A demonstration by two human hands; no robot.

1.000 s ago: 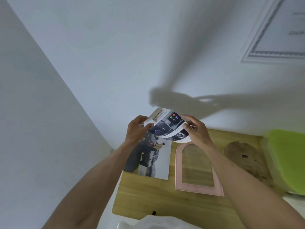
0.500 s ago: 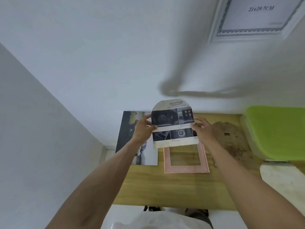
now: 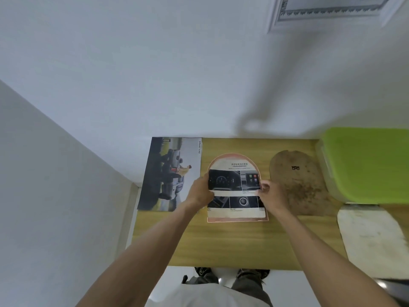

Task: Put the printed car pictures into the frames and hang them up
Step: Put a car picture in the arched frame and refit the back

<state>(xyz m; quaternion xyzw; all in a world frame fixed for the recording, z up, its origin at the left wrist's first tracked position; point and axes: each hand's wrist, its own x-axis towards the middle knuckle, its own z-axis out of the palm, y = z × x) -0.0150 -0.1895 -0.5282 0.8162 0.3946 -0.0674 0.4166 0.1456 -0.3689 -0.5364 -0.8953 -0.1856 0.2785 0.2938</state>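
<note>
Print: I see the arched print (image 3: 235, 187), headed "ADVANCED", lying over the pink frame (image 3: 230, 154) on the table (image 3: 232, 244). Its curved top sits just inside the frame's arch, and a thin pink edge shows along the top, the bottom and the lower right corner.
Left hand: my left hand (image 3: 200, 192) is at the print's left edge, about halfway up, fingers curled over the edge and gripping it. I cannot tell how much thumb is underneath.
Right hand: my right hand (image 3: 271, 194) is at the print's right edge, fingertips bent and pinching that edge at about the same height as the left.
Second picture: a larger poster (image 3: 170, 173) of a pickup truck, marked "SMART CAR" down its right margin, lies flat just left of the frame, its top against the wall (image 3: 155, 74). My left forearm crosses its lower right corner.
Backing: a brown arched board (image 3: 296, 182) with a small dark hanger lies on the table just right of my right hand.
Other board: a pale, scuffed arched board (image 3: 371, 240) lies at the table's right end, nearer me.
Box: a green lid (image 3: 367, 165) on a pale box sits at the far right, against the wall.
Wall frame: a white frame (image 3: 327, 12) with an ornate border hangs high on the wall, partly out of view.
</note>
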